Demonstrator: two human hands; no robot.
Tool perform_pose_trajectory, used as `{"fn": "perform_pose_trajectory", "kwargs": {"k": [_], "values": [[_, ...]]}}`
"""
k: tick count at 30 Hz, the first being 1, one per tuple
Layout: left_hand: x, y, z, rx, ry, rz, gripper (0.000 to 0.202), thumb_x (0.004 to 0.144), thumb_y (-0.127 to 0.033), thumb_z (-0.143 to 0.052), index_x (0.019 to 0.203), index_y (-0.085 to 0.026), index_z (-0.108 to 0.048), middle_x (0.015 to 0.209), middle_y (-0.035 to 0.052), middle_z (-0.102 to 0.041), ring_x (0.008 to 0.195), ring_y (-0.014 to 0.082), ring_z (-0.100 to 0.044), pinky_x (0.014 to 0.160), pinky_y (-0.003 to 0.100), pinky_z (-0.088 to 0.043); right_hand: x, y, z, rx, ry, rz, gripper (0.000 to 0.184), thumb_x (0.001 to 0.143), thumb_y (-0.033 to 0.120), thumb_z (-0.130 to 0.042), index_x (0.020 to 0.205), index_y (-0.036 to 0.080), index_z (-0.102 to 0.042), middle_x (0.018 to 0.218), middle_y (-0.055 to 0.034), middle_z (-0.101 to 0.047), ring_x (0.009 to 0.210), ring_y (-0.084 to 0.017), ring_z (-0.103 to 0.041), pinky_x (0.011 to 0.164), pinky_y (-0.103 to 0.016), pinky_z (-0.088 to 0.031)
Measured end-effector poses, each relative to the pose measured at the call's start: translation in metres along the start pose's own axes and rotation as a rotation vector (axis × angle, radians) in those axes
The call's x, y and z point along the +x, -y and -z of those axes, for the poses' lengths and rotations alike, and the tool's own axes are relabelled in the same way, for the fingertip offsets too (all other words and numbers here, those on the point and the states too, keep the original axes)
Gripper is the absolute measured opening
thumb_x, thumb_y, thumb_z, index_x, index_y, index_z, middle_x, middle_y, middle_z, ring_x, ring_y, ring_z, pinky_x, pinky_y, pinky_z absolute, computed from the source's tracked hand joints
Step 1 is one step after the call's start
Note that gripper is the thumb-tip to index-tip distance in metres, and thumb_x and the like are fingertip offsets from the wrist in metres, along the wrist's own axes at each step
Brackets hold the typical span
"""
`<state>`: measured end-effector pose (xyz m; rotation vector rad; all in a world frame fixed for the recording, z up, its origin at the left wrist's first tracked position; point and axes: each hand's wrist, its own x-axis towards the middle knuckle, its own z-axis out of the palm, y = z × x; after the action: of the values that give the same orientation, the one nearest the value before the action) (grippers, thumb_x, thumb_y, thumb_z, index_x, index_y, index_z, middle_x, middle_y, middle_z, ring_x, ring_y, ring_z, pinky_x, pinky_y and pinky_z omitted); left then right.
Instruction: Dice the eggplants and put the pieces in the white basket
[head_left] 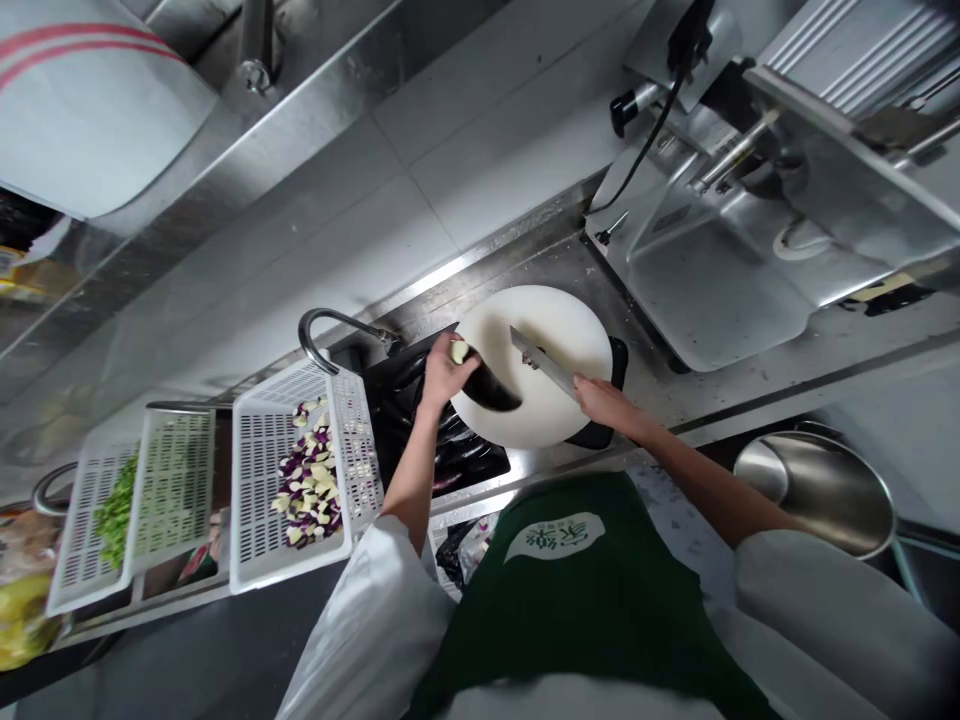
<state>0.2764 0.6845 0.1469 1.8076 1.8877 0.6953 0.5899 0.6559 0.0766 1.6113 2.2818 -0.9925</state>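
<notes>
My left hand (444, 368) is closed round the cut end of a dark purple eggplant (491, 388) that lies on the round white cutting board (559, 330). My right hand (600, 398) grips the handle of a kitchen knife (541, 362), whose blade points up and left over the board, a little to the right of the eggplant. Both arms wear white sleeves, and a green apron covers my front.
A sink (420, 420) under a curved tap (330, 325) holds more eggplants. Left of it stand a white perforated basket with eggplant pieces (304, 480) and another with green vegetables (120, 510). A metal slicing machine (750, 200) sits at right, a steel bowl (817, 490) below it.
</notes>
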Motion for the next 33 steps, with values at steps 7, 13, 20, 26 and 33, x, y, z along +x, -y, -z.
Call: {"fn": "perform_pose_trajectory", "kwargs": {"k": [7,13,20,26,33], "values": [[-0.034,0.072,-0.011,-0.153,-0.478,0.406,0.019,0.097,-0.029,-0.039,0.089,-0.021,-0.054,0.083,0.0001,-0.058,0.079,0.0142,-0.058,0.073,0.023,-0.052,-0.020,0.000,0.013,0.000,-0.075,-0.064,0.033,0.107,0.031,-0.036,0.124,0.012,-0.058,0.107,-0.0201,-0.073,0.102,-0.031,-0.070,0.077,-0.032,-0.043],[-0.050,0.091,-0.062,-0.062,-0.575,0.398,0.032,0.106,-0.031,-0.028,0.109,-0.017,-0.057,0.108,0.0091,-0.063,0.104,0.0167,-0.060,0.100,0.030,-0.050,-0.050,-0.018,0.013,-0.066,-0.144,-0.167,0.038,0.108,0.035,-0.034,0.126,0.013,-0.058,0.100,-0.0191,-0.073,0.093,-0.032,-0.069,0.076,-0.034,-0.042],[-0.087,0.089,-0.100,-0.187,-0.187,-0.135,0.048,0.108,-0.048,-0.040,0.145,-0.020,-0.054,0.155,0.0152,-0.046,0.147,0.0255,-0.043,0.125,0.043,-0.035,-0.053,-0.059,-0.014,-0.174,-0.223,-0.249,0.036,0.107,0.034,-0.035,0.114,0.011,-0.062,0.089,-0.0159,-0.072,0.086,-0.030,-0.069,0.075,-0.034,-0.042],[-0.091,0.091,-0.105,-0.209,-0.109,-0.073,0.052,0.095,-0.046,-0.069,0.143,-0.026,-0.062,0.153,0.0122,-0.045,0.142,0.0290,-0.049,0.120,0.045,-0.043,-0.053,-0.068,-0.032,-0.174,-0.213,-0.265,0.032,0.106,0.032,-0.039,0.113,0.010,-0.062,0.090,-0.0157,-0.072,0.086,-0.028,-0.070,0.072,-0.032,-0.041],[-0.043,0.097,-0.083,-0.762,-0.033,0.463,0.067,0.090,-0.051,-0.074,0.147,-0.019,-0.057,0.090,0.0044,-0.066,0.070,0.0150,-0.066,0.067,0.033,-0.060,-0.054,-0.063,-0.034,-0.179,-0.221,-0.273,0.030,0.106,0.030,-0.040,0.112,0.010,-0.062,0.088,-0.0159,-0.072,0.083,-0.028,-0.070,0.067,-0.031,-0.038]]}}
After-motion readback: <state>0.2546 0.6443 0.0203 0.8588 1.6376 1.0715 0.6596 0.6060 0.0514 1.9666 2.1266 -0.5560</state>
